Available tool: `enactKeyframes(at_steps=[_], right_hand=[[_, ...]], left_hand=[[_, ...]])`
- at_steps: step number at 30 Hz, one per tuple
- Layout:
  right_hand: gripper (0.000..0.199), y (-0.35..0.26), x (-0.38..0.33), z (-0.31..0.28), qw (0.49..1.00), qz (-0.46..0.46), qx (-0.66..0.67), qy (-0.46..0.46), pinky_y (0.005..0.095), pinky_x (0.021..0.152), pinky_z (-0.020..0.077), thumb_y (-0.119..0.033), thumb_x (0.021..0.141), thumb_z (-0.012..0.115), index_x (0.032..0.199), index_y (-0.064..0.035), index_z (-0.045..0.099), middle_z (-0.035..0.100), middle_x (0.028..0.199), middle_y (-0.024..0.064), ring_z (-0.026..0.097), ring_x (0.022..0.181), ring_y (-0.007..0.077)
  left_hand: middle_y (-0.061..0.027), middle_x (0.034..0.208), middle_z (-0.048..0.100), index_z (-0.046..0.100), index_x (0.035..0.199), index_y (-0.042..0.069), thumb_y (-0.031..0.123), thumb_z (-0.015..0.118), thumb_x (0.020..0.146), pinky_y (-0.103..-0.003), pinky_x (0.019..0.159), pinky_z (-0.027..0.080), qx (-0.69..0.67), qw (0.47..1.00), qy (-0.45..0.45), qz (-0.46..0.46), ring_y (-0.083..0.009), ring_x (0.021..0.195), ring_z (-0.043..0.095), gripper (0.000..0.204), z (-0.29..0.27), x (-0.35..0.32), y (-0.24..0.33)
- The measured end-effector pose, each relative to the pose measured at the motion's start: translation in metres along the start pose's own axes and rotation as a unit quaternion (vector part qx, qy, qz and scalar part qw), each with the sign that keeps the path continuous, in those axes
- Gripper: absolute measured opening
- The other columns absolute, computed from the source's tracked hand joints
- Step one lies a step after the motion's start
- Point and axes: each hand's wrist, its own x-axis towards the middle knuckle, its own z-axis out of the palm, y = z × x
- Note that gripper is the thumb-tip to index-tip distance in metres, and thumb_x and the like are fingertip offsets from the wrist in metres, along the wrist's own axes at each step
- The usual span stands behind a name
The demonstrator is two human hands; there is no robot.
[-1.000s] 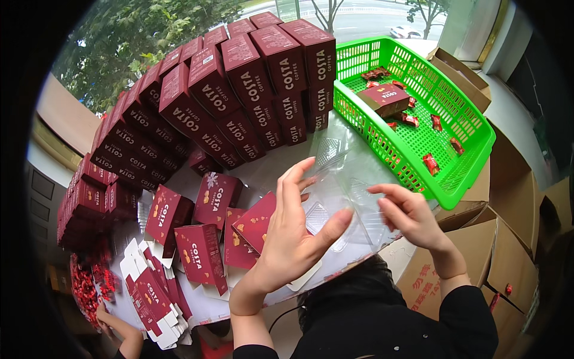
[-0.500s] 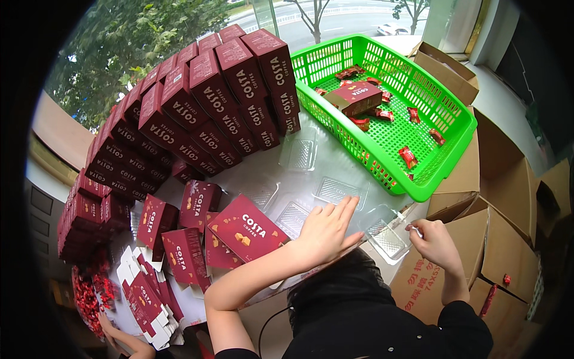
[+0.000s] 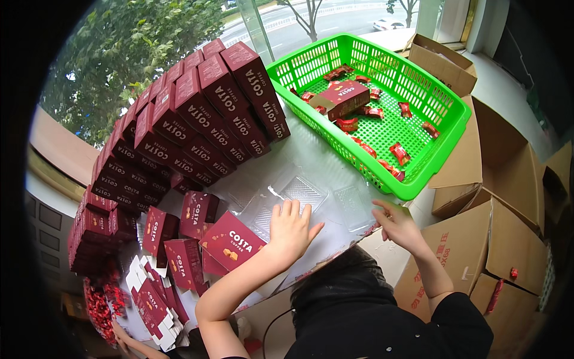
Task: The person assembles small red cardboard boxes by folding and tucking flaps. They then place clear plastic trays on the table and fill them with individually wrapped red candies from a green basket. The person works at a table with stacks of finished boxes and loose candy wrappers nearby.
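My left hand (image 3: 290, 230) lies over the table with its fingers stretched out, the tips at the near edge of a clear plastic tray (image 3: 304, 190). A second clear tray (image 3: 259, 222) is partly covered by that hand. On the right, my right hand (image 3: 399, 226) hovers by the table's edge, its index finger extended and the others loosely bent, with nothing visible in it. Just left of it lies another clear tray (image 3: 354, 208). Left of my left hand, a dark red carton (image 3: 232, 244) rests on other cartons.
Dark red cartons are stacked high (image 3: 197, 113) by the window. A green basket (image 3: 412, 185) holds small red packets and one carton. Flattened cartons (image 3: 149, 302) lie lower left, near another person's hand (image 3: 121, 336) and a red packet heap (image 3: 101, 305). Cardboard boxes (image 3: 445, 257) stand right.
My left hand has moved left, onto the trays. The fingers of my right hand, pinched beside a tray before, have opened and shifted slightly left. The view has shifted a little.
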Motion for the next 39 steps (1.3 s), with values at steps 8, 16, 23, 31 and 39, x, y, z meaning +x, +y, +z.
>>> enactKeyframes(at_steps=[8,16,23,31,39], right_hand=[[0.045,-0.004,-0.007,0.017,0.991,-0.116,-0.066,0.018,0.0265,0.066,0.0536,-0.021,0.098,0.053,0.135,0.0033,0.045,0.065,0.106,0.0144,0.066,0.08,0.0135],[0.014,-0.107,-0.02,-0.065,0.949,-0.243,-0.201,0.004,0.0229,0.055,0.0509,-0.009,0.088,0.062,0.093,0.0013,0.069,0.069,0.075,0.0079,0.064,0.06,0.0078],[0.076,-0.119,0.218,-0.093,0.746,-0.34,-0.572,0.009,0.0435,0.088,0.0481,-0.008,0.074,0.068,0.142,-0.0119,0.034,0.046,0.128,0.0208,0.052,0.114,0.0345],[0.04,-0.098,0.291,-0.066,0.583,-0.378,-0.718,0.025,0.045,0.084,0.0499,-0.011,0.076,0.069,0.114,-0.017,0.06,0.052,0.119,0.0149,0.054,0.112,0.0324],[0.032,-0.138,0.183,-0.087,0.545,-0.482,-0.647,0.229,0.0353,0.08,0.0527,-0.007,0.074,0.064,0.105,-0.0115,0.057,0.054,0.123,0.0097,0.057,0.108,0.0245]], left_hand=[[-0.0119,0.104,0.058,0.059,0.114,0.005,0.046,0.057,0.088,-0.038,0.084,0.039,-0.04,0.999,-0.025,-0.013,-0.0278,0.1,0.05,0.048,-0.009,-0.001,-0.005],[-0.0126,0.114,0.056,0.059,0.117,0.006,0.045,0.06,0.087,-0.04,0.088,0.039,-0.061,0.998,0.028,-0.013,-0.0302,0.109,0.049,0.049,-0.017,-0.004,-0.005],[-0.0124,0.115,0.056,0.059,0.116,0.007,0.042,0.061,0.087,-0.042,0.09,0.04,-0.092,0.994,0.057,-0.027,-0.0317,0.113,0.048,0.046,-0.031,-0.008,-0.005],[-0.0118,0.112,0.058,0.06,0.114,0.006,0.039,0.063,0.086,-0.04,0.089,0.043,-0.122,0.988,0.081,-0.052,-0.0304,0.11,0.052,0.043,-0.044,-0.019,-0.012],[-0.0118,0.1,0.064,0.057,0.118,0.005,0.034,0.064,0.087,-0.039,0.078,0.05,-0.384,0.896,0.122,-0.188,-0.0279,0.094,0.062,0.044,-0.068,-0.026,-0.034]])
